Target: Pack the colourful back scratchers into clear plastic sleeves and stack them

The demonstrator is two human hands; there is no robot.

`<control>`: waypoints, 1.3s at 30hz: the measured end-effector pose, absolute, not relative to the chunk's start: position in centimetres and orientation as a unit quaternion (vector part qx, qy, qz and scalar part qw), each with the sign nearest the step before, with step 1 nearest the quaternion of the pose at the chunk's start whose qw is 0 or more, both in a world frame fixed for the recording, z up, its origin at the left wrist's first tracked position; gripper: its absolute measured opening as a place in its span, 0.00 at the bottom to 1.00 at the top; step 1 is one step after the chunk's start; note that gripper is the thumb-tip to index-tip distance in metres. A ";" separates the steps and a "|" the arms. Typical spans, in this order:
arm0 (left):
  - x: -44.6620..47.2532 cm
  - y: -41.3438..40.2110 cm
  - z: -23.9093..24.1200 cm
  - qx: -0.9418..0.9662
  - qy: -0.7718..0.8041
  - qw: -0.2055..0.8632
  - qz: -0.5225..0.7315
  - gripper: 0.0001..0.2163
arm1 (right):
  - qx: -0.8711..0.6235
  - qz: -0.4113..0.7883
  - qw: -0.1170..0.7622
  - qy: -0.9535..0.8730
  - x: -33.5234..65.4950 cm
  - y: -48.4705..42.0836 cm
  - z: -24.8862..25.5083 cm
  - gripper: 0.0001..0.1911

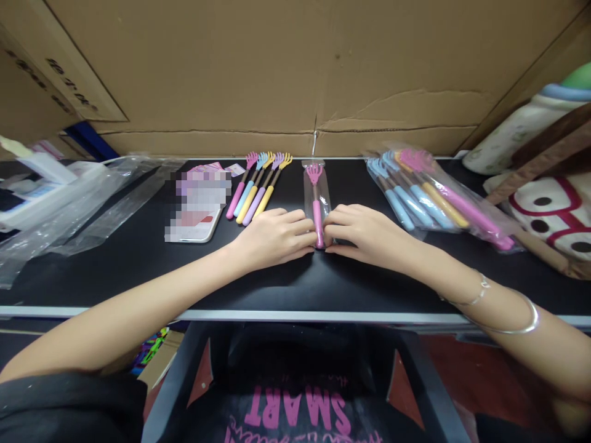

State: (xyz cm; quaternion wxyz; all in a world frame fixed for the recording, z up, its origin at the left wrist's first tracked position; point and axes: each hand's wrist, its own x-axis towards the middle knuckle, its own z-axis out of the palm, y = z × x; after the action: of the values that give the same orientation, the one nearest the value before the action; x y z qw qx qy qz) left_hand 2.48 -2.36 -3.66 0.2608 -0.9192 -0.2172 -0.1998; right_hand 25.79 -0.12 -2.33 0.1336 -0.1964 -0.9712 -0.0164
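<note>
A pink back scratcher in a clear plastic sleeve (316, 191) lies upright in the middle of the black table (138, 264). My left hand (272, 237) and my right hand (362, 234) meet at its lower end, fingers curled and pinching the bottom of the sleeve from either side. The claw end points away from me, toward the cardboard.
Several loose scratchers (258, 184) in pink, blue, yellow and purple lie left of the sleeve beside a phone (196, 206). A pile of bagged scratchers (429, 191) sits at right. Empty clear sleeves (69, 203) cover the left. Cardboard (295, 74) walls the back; a plush toy (549, 203) sits far right.
</note>
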 end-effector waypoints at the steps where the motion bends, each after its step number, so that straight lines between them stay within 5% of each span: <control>1: 2.4 -2.4 -3.6 -0.923 -0.217 0.247 -0.199 0.09 | -0.193 -0.004 0.135 -0.972 25.9 -0.1 -2.3 0.10; 8: 2.2 -2.0 -3.8 -0.927 -0.301 0.108 -0.196 0.15 | -0.221 0.116 0.161 -0.955 26.4 0.5 -1.6 0.11; 14: 2.1 -1.5 -4.3 -0.907 -0.382 0.056 -0.169 0.24 | -0.334 0.074 0.262 -0.902 26.5 1.5 -2.2 0.17; 19: 2.2 -1.4 -5.0 -0.907 -0.402 0.023 -0.120 0.33 | -0.403 0.082 0.118 -0.904 26.5 1.5 -3.6 0.34; 23: 2.3 -1.5 -5.2 -0.906 -0.414 -0.016 -0.086 0.33 | -0.411 0.094 0.023 -0.906 26.6 1.5 -4.3 0.37; 39: 1.4 -1.2 -4.4 -0.914 -0.400 -0.063 -0.019 0.34 | -0.366 0.098 0.018 -0.925 27.5 2.4 -4.5 0.40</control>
State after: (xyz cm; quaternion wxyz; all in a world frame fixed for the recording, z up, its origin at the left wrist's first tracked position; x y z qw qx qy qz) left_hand 1.38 -1.22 -4.40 -0.0626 -0.9144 -0.3995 -0.0192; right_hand 27.52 2.43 -4.50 0.0175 -0.3659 -0.9253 0.0981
